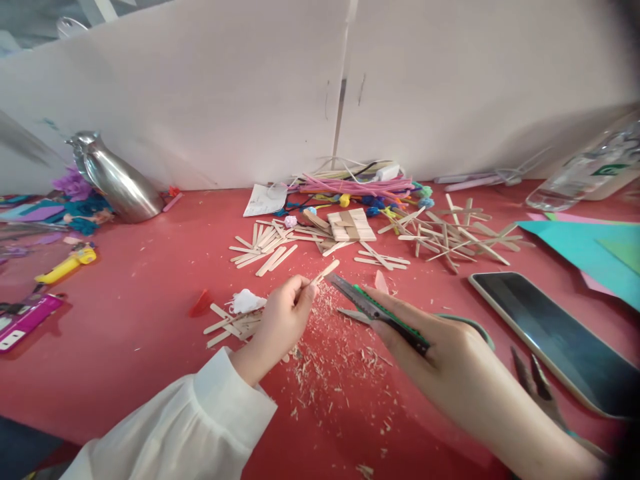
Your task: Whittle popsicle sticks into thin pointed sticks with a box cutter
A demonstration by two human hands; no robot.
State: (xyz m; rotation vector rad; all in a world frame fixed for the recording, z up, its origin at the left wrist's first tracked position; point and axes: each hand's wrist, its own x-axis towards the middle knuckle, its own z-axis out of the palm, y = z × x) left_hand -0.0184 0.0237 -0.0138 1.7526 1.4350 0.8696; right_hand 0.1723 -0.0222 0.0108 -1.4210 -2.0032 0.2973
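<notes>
My left hand (290,308) pinches a wooden craft stick (326,271) between thumb and fingers, its free end pointing up and right. In my right hand (425,333) is a green and black utility knife (387,313), its blade out and close to the stick. From this angle I cannot tell whether blade and wood touch. Wood shavings (325,367) lie scattered on the red table beneath both hands. Scissors (356,315) lie partly hidden under my right hand. Beside my left wrist sit several loose sticks (225,323) and a crumpled white scrap (247,301).
Piles of craft sticks (450,233) and a bundled stack (351,225) lie farther back, before pink pipe cleaners (350,185). A phone (550,340) and coloured paper (580,247) are at right, near a bottle (575,173). At left stand a steel jug (117,180) and a yellow glue gun (65,265).
</notes>
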